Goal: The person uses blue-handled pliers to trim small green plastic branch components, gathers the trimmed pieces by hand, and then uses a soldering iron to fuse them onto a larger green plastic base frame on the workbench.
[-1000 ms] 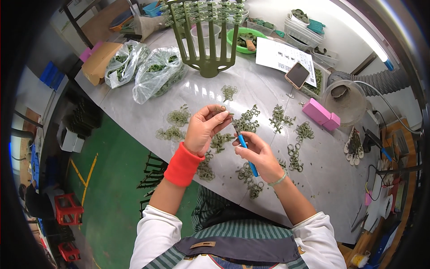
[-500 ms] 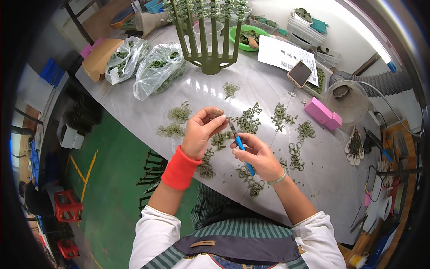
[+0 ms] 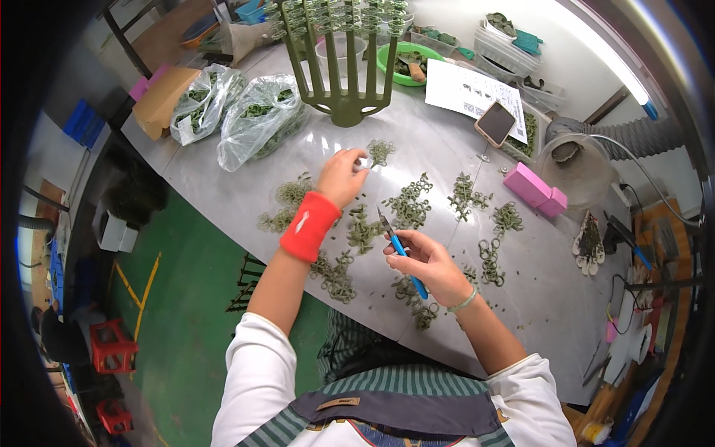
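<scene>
My right hand (image 3: 430,266) grips a knife (image 3: 408,267) with a blue handle. Its dark pointed tip is up and tilts to the left, above the table. My left hand (image 3: 342,176), with a red wristband, reaches over the table, its thumb and fingers closed together. Whatever sits between those fingertips is too small to make out. Just right of them lies a little heap of fine green rings (image 3: 381,152). Several more heaps of green rings lie around both hands, such as one pile (image 3: 410,203) beyond the knife tip and another pile (image 3: 337,276) near the table edge.
At the back stands a green pronged rack (image 3: 345,104) strung with rings. Clear plastic bags (image 3: 261,123) of green pieces lie left of it. To the right are a green bowl (image 3: 387,65), a paper sheet (image 3: 469,88), a phone (image 3: 495,123) and a pink block (image 3: 532,186).
My left hand has moved away from the knife, forward and slightly left, toward the small ring heap. My right hand stays nearly in place with the knife.
</scene>
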A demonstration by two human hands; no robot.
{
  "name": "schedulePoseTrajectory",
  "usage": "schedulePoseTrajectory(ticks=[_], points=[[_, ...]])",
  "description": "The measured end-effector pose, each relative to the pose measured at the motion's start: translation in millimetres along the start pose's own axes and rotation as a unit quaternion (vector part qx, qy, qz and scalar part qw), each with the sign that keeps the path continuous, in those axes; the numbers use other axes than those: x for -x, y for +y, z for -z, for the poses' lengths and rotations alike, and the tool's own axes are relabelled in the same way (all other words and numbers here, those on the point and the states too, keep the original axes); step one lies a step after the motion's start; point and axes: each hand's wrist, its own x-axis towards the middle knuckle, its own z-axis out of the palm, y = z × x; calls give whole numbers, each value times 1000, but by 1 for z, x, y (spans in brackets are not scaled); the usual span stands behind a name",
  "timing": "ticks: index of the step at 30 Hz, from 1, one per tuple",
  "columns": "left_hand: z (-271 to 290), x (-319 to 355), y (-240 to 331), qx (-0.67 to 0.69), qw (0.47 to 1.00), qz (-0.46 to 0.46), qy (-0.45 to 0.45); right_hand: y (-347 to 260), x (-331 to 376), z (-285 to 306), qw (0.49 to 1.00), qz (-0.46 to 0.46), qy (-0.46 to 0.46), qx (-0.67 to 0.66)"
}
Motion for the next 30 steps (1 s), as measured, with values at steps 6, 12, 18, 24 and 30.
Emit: schedulePoseTrajectory(ticks=[6, 12, 18, 24, 30], points=[[-43, -23, -25, -146, 977, -93, 122, 2, 1, 8, 1000, 4, 12, 22], [-23, -8, -3, 96, 988, 117, 7, 0, 1, 13, 999, 1, 30, 11], [20, 32, 28, 475, 854, 206, -53, 4, -2, 7, 1000, 20, 15, 8], [26, 68, 48, 568, 792, 223, -25, -1, 0, 0, 1000, 24, 14, 0], [25, 89, 72, 618, 755, 219, 18, 5, 0, -9, 999, 39, 14, -12]])
